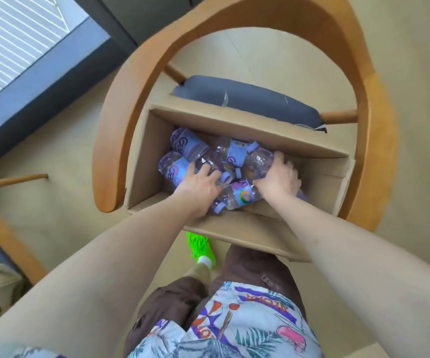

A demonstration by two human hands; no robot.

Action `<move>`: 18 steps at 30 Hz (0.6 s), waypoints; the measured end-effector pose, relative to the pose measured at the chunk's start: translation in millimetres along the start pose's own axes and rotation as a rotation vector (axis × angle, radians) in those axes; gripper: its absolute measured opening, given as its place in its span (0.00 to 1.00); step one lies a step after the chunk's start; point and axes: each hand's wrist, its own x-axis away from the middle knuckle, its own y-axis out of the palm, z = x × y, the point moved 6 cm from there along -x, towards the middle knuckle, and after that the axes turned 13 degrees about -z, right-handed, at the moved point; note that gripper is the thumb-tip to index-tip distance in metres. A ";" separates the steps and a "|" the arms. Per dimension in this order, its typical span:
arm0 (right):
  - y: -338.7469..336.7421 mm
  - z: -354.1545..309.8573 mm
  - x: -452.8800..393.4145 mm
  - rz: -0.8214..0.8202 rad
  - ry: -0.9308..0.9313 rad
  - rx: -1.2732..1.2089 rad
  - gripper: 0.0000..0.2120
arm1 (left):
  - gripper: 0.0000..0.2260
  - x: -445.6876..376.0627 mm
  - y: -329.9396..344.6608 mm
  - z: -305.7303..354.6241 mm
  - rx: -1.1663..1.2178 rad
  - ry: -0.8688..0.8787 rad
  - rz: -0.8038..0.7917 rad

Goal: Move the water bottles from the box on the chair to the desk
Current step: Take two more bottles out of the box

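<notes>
An open cardboard box (pixel 247 125) is seen at the centre of the frame, set on the seat of a chair (pixel 136 81) with a curved wooden armrest; the seat's grey cushion (pixel 247 99) is mostly hidden behind the box's far flap. Inside the box, several clear water bottles (pixel 182 148) with purple labels and caps are lying on their sides in a jumble, so an exact count cannot be made. The left hand (pixel 202 183) is laid over a bottle at centre left, fingers curled around it. The right hand (pixel 279 177) is wrapped over another bottle at centre right, most of which is covered by the hand. A bottle with a multicoloured sticker (pixel 242 196) lies between the wrists. A green shoe (pixel 199 248) is partly hidden below the box's near edge. The desk is not in the frame.
</notes>
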 end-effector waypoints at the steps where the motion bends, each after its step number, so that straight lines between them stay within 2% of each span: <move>1: -0.5 0.2 -2.0 0.005 0.006 -0.004 0.33 | 0.22 -0.6 0.1 0.3 -0.003 -0.011 0.008; 6: -8.8 -3.0 -1.1 -0.013 -0.026 0.010 0.34 | 0.21 3.2 -9.0 1.8 0.038 -0.044 0.020; 11: -19.4 -17.5 24.3 0.013 -0.135 -0.022 0.35 | 0.22 32.9 -14.1 -8.5 0.234 -0.058 0.074; 14: -25.5 -40.1 52.7 0.045 -0.211 -0.007 0.34 | 0.19 65.6 -18.9 -22.6 0.493 -0.064 0.211; 18: -33.2 -84.2 105.7 0.102 -0.369 0.018 0.34 | 0.13 132.3 -17.4 -48.3 1.035 -0.179 0.482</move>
